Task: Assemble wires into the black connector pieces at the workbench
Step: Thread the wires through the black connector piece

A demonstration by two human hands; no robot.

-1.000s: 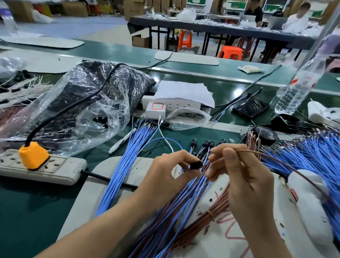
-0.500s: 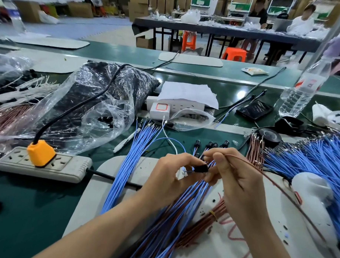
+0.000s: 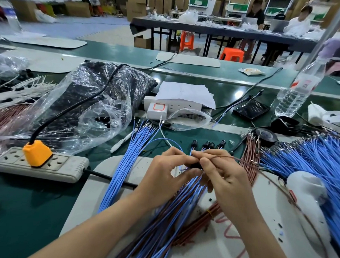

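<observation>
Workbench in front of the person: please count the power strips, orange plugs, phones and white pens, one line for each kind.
Power strips: 2, one grey, one white
Orange plugs: 1
Phones: 1
White pens: 1
Total: 5

Black connector (image 3: pixel 195 166) mostly hidden between fingers (image 3: pixel 176 153); blue wire pile (image 3: pixel 318 157) cut off right; bottle (image 3: pixel 298 91) top blurred

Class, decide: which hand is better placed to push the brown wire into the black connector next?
Right, probably: the right hand pinches the brown wire at the black connector, which the left hand holds.
</observation>
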